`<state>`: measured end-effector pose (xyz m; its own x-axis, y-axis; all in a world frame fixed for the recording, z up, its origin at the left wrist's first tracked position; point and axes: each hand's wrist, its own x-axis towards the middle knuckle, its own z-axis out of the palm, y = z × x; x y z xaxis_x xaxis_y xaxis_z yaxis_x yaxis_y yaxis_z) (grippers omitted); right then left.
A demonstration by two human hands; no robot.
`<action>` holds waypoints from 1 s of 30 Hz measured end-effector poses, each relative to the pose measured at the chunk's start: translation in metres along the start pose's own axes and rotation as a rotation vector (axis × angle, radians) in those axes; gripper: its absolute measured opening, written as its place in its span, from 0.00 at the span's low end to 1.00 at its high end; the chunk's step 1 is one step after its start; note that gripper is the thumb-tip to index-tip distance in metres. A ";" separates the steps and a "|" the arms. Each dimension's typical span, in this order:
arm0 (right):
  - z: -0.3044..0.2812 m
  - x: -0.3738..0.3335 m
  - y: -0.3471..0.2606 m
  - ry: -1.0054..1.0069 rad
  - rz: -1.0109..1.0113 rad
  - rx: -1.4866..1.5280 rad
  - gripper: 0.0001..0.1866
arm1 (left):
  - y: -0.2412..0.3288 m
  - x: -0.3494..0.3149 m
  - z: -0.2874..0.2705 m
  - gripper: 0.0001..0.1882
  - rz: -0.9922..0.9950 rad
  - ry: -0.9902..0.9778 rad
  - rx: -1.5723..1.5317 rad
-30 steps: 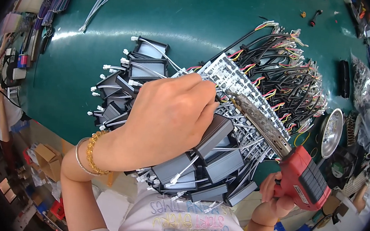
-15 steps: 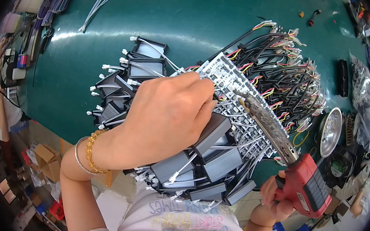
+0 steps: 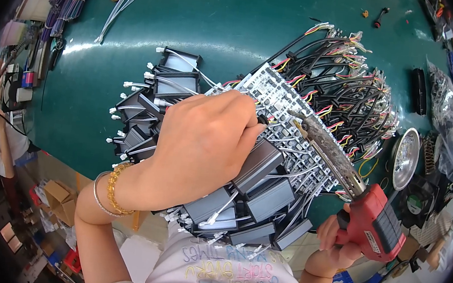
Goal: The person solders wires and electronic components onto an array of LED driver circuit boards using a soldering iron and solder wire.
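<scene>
Overhead, cluttered green workbench (image 3: 237,28)

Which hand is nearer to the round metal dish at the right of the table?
Right. The right hand grips the red soldering iron just below-left of the round metal dish; the left hand rests on the grey modules, farther left.

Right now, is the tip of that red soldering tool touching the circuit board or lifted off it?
Touching, it seems: the soldering iron, gripped by the right hand, slants down until its tip meets the white circuit board. Whether it is hot, cannot tell.
</scene>
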<state>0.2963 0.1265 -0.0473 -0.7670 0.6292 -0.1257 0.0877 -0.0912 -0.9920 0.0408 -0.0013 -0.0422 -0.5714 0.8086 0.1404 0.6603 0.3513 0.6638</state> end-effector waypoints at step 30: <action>0.007 -0.001 0.001 0.033 -0.012 0.019 0.44 | -0.002 0.000 0.003 0.09 0.013 -0.001 0.044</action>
<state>0.2926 0.1202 -0.0482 -0.7463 0.6556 -0.1149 0.0669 -0.0979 -0.9929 0.0410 -0.0006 -0.0452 -0.5619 0.8139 0.1477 0.6885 0.3612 0.6289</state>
